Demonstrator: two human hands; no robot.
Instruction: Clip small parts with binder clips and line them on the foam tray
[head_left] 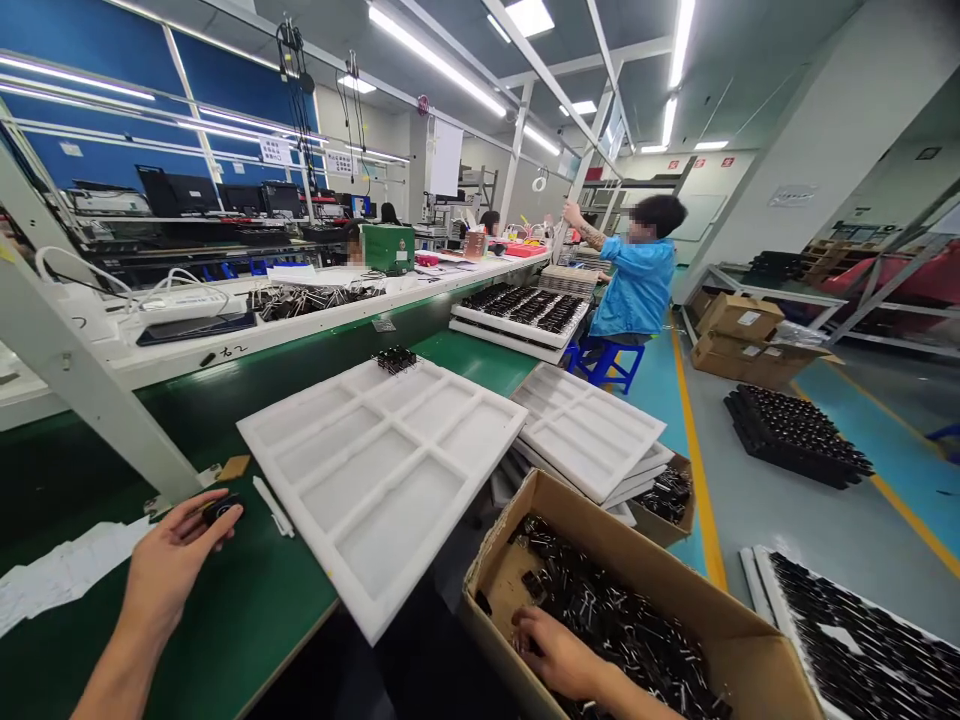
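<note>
My left hand (180, 545) is closed round a small black round object (223, 508) above the green table (247, 610) at the left. My right hand (555, 650) reaches into a cardboard box (720, 625) of black parts with silvery pins (615, 600); its fingers are curled down among them, and what they hold is hidden. Between the hands lies a white foam tray (435, 450) with rectangular compartments, jutting over the table's front edge. A small cluster of black parts (395, 359) sits at its far edge.
More white foam trays (592, 425) are stacked right of the tray. Beyond them, trays full of black parts (525, 305) lie near a person in blue (637, 285) on a stool. Papers (71, 565), a white pen-like item (274, 507) and a metal post (97, 380) are at the left.
</note>
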